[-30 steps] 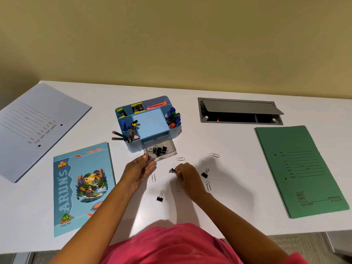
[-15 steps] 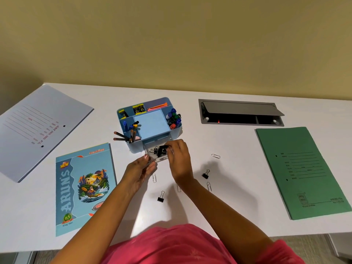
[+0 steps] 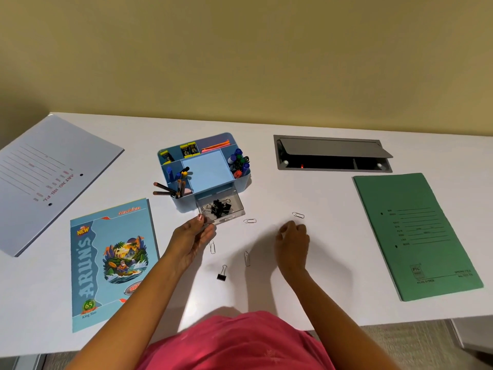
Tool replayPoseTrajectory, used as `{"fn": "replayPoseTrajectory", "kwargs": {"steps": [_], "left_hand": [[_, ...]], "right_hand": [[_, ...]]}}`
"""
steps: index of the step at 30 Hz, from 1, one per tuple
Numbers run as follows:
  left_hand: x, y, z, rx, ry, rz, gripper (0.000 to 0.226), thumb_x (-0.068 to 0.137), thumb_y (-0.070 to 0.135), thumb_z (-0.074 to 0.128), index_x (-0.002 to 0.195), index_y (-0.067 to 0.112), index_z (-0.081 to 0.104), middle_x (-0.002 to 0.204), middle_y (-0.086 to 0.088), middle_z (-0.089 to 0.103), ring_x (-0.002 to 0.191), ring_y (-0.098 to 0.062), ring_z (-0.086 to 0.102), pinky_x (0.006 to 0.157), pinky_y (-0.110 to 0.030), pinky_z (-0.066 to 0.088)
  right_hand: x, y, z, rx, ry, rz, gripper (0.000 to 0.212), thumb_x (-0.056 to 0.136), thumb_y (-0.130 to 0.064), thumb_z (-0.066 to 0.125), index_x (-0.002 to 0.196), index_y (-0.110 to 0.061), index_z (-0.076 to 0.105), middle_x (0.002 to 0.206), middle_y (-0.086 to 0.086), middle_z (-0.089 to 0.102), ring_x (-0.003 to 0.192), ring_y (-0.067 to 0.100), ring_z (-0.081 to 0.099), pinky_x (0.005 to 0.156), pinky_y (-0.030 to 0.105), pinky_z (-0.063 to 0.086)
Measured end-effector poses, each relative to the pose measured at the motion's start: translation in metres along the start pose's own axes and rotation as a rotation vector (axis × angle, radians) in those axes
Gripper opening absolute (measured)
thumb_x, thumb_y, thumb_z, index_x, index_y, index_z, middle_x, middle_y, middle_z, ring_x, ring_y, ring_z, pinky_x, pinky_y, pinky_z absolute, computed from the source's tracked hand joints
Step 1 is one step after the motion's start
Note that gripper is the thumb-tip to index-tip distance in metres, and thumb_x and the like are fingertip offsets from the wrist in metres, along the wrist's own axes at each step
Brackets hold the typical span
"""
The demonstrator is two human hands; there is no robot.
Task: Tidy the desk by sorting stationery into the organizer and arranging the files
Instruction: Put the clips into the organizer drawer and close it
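Organizer in blue stands mid-table toward the back edge, its clear drawer pulled out in front with black binder clips inside. The left hand pinches the drawer's front left corner between thumb and fingers. The right hand hovers knuckles-up with curled fingers; whether it holds anything I cannot tell. Loose paper clips and one binder clip lie between the hands. A green file lies by the right edge, a pale file at the back left corner.
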State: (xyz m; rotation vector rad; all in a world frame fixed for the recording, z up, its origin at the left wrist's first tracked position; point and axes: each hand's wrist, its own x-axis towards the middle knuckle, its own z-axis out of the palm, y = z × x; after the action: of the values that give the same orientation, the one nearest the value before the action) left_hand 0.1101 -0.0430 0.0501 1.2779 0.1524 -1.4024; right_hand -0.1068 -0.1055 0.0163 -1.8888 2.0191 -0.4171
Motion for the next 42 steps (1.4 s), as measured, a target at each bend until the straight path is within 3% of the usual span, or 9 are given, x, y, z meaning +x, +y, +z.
{"fn": "replayPoseTrajectory", "kwargs": {"steps": [3, 11, 14, 19, 25, 31, 33, 37, 42], "left_hand": [[0.000, 0.000, 0.000, 0.011, -0.013, -0.004, 0.018, 0.095, 0.011, 0.051, 0.090, -0.001, 0.062, 0.088, -0.017, 0.063, 0.083, -0.025, 0.061, 0.066, -0.027, 0.059], [0.004, -0.001, -0.003, 0.011, -0.019, -0.004, 0.017, 0.094, 0.013, 0.052, 0.092, -0.001, 0.062, 0.090, -0.019, 0.063, 0.085, -0.026, 0.061, 0.070, -0.030, 0.059], [0.005, -0.002, -0.003, 0.006, -0.015, -0.002, 0.016, 0.094, 0.012, 0.052, 0.092, 0.000, 0.062, 0.091, -0.018, 0.064, 0.085, -0.026, 0.061, 0.067, -0.028, 0.059], [0.008, -0.003, -0.006, 0.055, -0.002, -0.002, 0.017, 0.094, 0.014, 0.054, 0.093, 0.000, 0.064, 0.091, -0.021, 0.063, 0.077, -0.023, 0.065, 0.066, -0.028, 0.060], [0.007, -0.004, -0.004, 0.079, 0.020, 0.004, 0.018, 0.093, 0.017, 0.055, 0.090, 0.002, 0.064, 0.093, -0.022, 0.065, 0.089, -0.028, 0.063, 0.075, -0.034, 0.057], [0.006, -0.003, -0.004, 0.073, 0.020, -0.005, 0.018, 0.093, 0.017, 0.055, 0.091, 0.002, 0.064, 0.092, -0.021, 0.065, 0.087, -0.028, 0.063, 0.075, -0.033, 0.057], [0.007, -0.004, -0.005, 0.066, 0.019, -0.011, 0.017, 0.093, 0.017, 0.055, 0.092, 0.002, 0.064, 0.093, -0.021, 0.065, 0.088, -0.028, 0.064, 0.074, -0.033, 0.057], [0.008, -0.004, -0.005, 0.052, 0.010, -0.017, 0.017, 0.094, 0.016, 0.054, 0.091, 0.001, 0.063, 0.092, -0.022, 0.063, 0.086, -0.027, 0.063, 0.072, -0.032, 0.057], [0.007, -0.003, -0.005, 0.054, 0.002, -0.011, 0.017, 0.094, 0.015, 0.053, 0.092, 0.001, 0.063, 0.090, -0.019, 0.063, 0.085, -0.027, 0.062, 0.072, -0.031, 0.057]], "right_hand": [[-0.001, 0.010, 0.000, -0.056, -0.051, 0.100, 0.019, 0.092, -0.020, 0.053, 0.095, -0.002, 0.055, 0.096, 0.017, 0.054, 0.081, 0.037, 0.056, 0.068, 0.037, 0.045], [0.007, -0.001, 0.003, 0.085, -0.033, 0.062, 0.004, 0.082, -0.006, 0.059, 0.084, -0.005, 0.055, 0.083, 0.012, 0.060, 0.071, 0.024, 0.051, 0.063, 0.024, 0.030], [0.005, -0.028, -0.005, 0.289, 0.048, -0.138, 0.013, 0.077, 0.001, 0.064, 0.083, -0.008, 0.057, 0.084, 0.008, 0.057, 0.073, 0.017, 0.048, 0.064, 0.019, 0.031], [0.004, -0.073, -0.003, 0.413, 0.143, -0.566, 0.004, 0.085, 0.000, 0.060, 0.087, -0.004, 0.061, 0.088, 0.008, 0.058, 0.078, 0.020, 0.052, 0.068, 0.027, 0.046], [0.002, -0.096, 0.013, 0.244, -0.038, -0.662, 0.011, 0.089, -0.010, 0.061, 0.101, -0.009, 0.062, 0.101, 0.008, 0.059, 0.092, 0.023, 0.054, 0.074, 0.038, 0.054], [-0.010, -0.079, 0.007, 0.164, 0.186, -0.882, 0.018, 0.098, -0.006, 0.050, 0.090, 0.002, 0.064, 0.090, 0.013, 0.062, 0.084, 0.024, 0.056, 0.067, 0.028, 0.049], [-0.016, -0.069, 0.006, 0.026, 0.079, -0.975, 0.006, 0.090, 0.001, 0.059, 0.087, -0.001, 0.065, 0.089, 0.011, 0.063, 0.085, 0.022, 0.055, 0.069, 0.026, 0.048], [-0.037, -0.048, 0.005, 0.082, -0.434, -0.923, 0.018, 0.080, -0.005, 0.070, 0.093, -0.014, 0.062, 0.097, 0.005, 0.060, 0.088, 0.021, 0.056, 0.071, 0.033, 0.052], [-0.054, -0.032, 0.016, -0.050, -0.598, -1.049, 0.025, 0.085, -0.012, 0.067, 0.109, -0.012, 0.060, 0.109, 0.009, 0.056, 0.098, 0.026, 0.055, 0.068, 0.038, 0.052]]}}
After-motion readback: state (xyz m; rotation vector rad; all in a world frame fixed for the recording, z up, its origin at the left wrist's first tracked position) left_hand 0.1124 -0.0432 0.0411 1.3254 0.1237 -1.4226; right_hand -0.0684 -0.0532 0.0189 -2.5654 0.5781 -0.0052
